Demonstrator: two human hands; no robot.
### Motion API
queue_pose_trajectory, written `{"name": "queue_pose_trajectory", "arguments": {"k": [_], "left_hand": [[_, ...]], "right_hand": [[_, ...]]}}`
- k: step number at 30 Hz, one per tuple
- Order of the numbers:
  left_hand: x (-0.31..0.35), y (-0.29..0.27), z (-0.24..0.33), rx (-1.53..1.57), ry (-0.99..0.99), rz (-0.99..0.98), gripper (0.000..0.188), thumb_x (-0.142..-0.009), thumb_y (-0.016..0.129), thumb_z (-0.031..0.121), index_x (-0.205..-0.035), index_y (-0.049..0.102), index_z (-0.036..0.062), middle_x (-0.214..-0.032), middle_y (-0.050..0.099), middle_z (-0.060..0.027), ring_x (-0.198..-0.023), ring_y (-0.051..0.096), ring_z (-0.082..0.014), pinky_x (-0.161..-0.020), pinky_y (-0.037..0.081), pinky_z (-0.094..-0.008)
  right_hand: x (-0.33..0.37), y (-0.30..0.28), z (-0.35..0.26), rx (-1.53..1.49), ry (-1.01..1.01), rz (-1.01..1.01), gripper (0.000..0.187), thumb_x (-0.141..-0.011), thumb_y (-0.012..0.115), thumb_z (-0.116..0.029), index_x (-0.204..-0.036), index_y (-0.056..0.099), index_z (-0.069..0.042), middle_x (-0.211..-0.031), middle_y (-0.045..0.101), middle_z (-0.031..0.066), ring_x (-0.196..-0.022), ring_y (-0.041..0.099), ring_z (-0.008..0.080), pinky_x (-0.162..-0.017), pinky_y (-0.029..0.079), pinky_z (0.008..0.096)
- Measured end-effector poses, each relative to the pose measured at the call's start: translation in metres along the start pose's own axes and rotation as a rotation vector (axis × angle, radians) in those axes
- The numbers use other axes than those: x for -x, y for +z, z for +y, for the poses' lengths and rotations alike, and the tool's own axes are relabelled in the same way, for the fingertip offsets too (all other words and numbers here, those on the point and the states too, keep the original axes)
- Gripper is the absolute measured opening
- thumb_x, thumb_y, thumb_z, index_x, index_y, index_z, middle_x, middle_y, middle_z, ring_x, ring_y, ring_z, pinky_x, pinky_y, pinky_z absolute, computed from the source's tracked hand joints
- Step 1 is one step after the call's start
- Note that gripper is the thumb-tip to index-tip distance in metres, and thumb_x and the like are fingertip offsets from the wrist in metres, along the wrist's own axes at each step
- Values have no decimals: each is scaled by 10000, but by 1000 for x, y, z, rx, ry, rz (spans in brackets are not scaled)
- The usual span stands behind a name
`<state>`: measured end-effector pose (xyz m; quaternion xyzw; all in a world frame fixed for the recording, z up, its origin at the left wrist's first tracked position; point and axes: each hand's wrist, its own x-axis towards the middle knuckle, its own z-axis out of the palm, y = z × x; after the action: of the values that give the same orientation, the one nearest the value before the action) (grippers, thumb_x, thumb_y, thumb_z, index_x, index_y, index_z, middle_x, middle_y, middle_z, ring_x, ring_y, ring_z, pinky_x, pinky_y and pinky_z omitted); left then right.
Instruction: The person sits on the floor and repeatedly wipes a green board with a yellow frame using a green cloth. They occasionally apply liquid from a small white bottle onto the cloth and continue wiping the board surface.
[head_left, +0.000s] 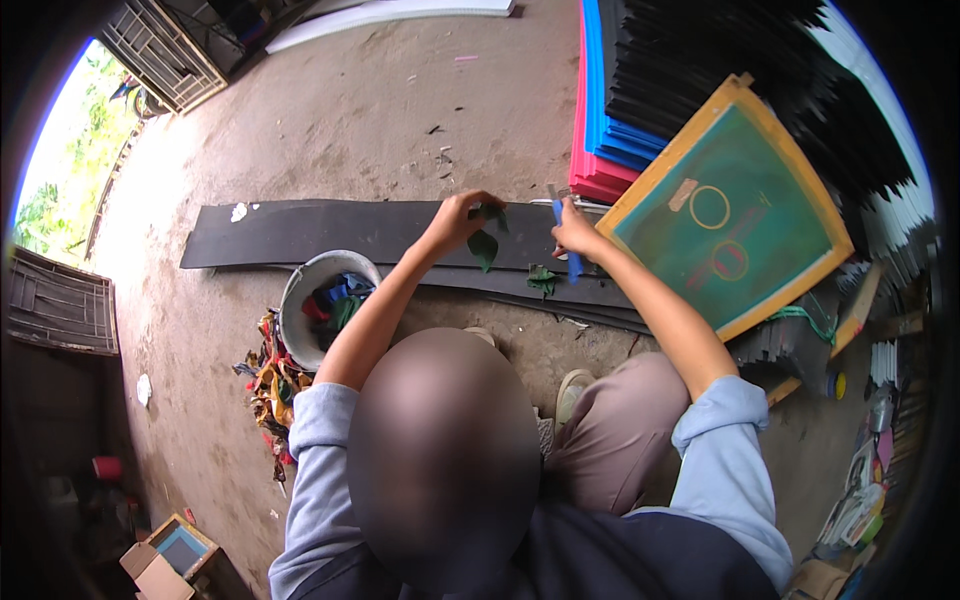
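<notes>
My left hand (459, 224) is closed on a dark green scrap (483, 250), which hangs from the fingers above long black sheets (330, 232) on the floor. To its right, my right hand (577, 234) wraps round a slim blue tool (574, 266) with a thin grey tip, like a cutter; its exact kind is not clear. On the sheets below the hands lies another crumpled green scrap (541, 281). A grey bucket (293, 318) stands beside my left forearm, with blue, red and green scraps in it.
Colourful scraps (270, 385) are heaped on the floor left of the bucket. A wood-framed green screen (790, 180) leans at the right, against tall stacks of black sheets (700, 70) and blue and pink sheets (600, 150). An open cardboard box (160, 575) sits at the lower left.
</notes>
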<state>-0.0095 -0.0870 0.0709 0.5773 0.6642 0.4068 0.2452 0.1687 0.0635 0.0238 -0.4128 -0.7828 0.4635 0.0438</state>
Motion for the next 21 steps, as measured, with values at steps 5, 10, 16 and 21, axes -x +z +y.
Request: {"name": "queue_pose_trajectory", "arguments": {"k": [5,10,16,21], "left_hand": [[0,46,-77,184,-143,47,408,-652,530,-110,-1001,654,59,-972,665,-88,-924,643,-200,-818,491,-307],[3,84,-137,258,-222,37,384,-705,524,-95,-1057,614,29,-1035,636,-78,-1016,596,-185,-893,454,-317],[9,93,-136,233,-132,167,614,-732,548,-91,-1302,429,103,-1127,452,-115,-1046,489,-254,-796,454,-314],[43,49,-114,353,-220,684,534,-782,501,-96,-1280,449,89,-1139,423,-53,-1057,440,-138,-893,413,-288]], "right_hand": [[-50,72,23,94,4,-145,636,-731,580,3,-1279,266,76,-1227,371,328,-1108,436,456,-873,460,510],[-59,108,50,304,-328,-14,671,-697,663,-32,-1292,354,-17,-1185,423,189,-1167,351,382,-1001,319,451],[-76,120,52,-93,-234,81,131,-804,614,-61,-912,571,1,-759,649,155,-711,661,280,-646,492,358],[-72,128,-1,-315,-251,-17,153,-838,559,-116,-944,536,-8,-811,585,62,-704,573,149,-693,457,291]]}}
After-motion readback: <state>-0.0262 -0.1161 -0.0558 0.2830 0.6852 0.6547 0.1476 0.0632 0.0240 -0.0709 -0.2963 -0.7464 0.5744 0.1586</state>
